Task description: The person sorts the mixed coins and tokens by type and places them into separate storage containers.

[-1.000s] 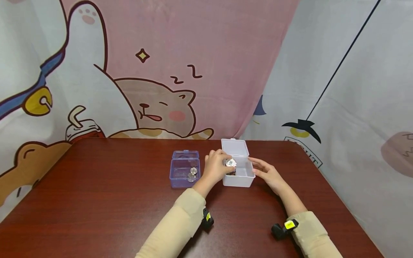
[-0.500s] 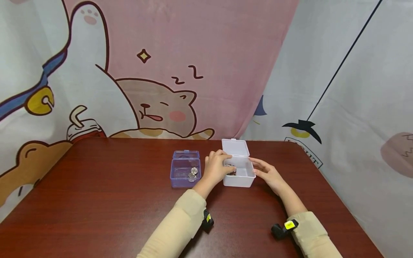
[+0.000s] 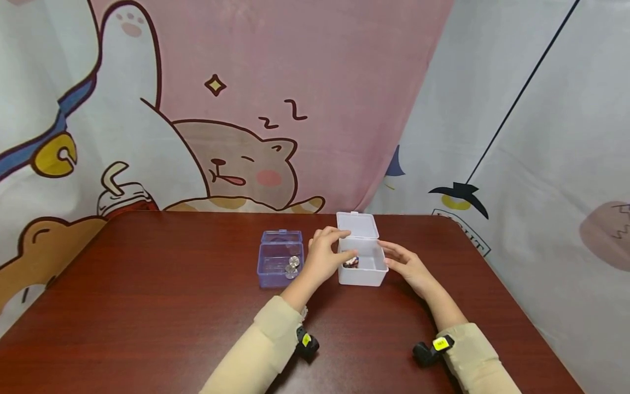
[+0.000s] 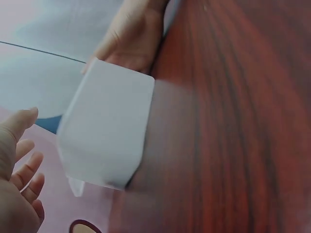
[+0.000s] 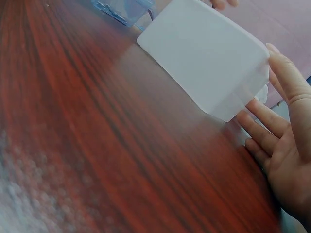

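Note:
A white lidded plastic box (image 3: 362,278) stands on the table with its lid raised at the back. A small cluster of round chips (image 3: 351,264) with white, red and dark parts lies in its left side, partly hidden. My left hand (image 3: 322,254) hovers over the box's left edge, thumb and index finger spread apart, nothing between them. My right hand (image 3: 410,268) rests its extended fingers against the box's right side; the right wrist view shows the thumb (image 5: 286,73) at the upper rim and the other fingers on the side wall.
Left of the white box stands a blue transparent box (image 3: 280,280), lid up, with several silver coins (image 3: 292,266) in it. Both stand on a reddish-brown wooden table (image 3: 172,306). A printed cartoon curtain (image 3: 320,65) hangs behind the table's far edge.
One second ago my left hand held a white round chip marked 100 above the box. It has let the chip go, spread its fingers and shifted slightly left. My right hand stays put.

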Available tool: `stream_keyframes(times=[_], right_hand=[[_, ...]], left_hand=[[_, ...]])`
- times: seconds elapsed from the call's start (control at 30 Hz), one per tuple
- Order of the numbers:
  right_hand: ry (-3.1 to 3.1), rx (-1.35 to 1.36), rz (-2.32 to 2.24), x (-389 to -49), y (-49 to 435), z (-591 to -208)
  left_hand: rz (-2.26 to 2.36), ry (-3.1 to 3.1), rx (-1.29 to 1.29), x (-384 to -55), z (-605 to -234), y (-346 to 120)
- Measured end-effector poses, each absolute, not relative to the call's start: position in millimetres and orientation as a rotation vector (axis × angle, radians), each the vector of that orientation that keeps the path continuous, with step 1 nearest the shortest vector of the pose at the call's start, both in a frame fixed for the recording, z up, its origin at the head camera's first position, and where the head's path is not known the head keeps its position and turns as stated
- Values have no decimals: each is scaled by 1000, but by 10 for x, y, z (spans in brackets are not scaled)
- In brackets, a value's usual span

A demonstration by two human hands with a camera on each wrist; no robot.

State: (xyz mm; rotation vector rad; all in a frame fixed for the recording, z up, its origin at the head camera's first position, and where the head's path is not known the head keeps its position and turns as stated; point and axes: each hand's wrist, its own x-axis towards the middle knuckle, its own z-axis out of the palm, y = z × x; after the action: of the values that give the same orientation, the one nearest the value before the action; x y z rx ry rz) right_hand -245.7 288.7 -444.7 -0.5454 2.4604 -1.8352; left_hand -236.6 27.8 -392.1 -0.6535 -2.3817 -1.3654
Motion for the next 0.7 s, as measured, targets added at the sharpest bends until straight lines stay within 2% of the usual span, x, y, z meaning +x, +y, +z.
stream_keyframes(times=[0.7], right_hand=[[2467, -551, -1842, -2453, 2872, -4443]], left_hand=[[-1583, -2176, -785, -1966, -3790, -35]])
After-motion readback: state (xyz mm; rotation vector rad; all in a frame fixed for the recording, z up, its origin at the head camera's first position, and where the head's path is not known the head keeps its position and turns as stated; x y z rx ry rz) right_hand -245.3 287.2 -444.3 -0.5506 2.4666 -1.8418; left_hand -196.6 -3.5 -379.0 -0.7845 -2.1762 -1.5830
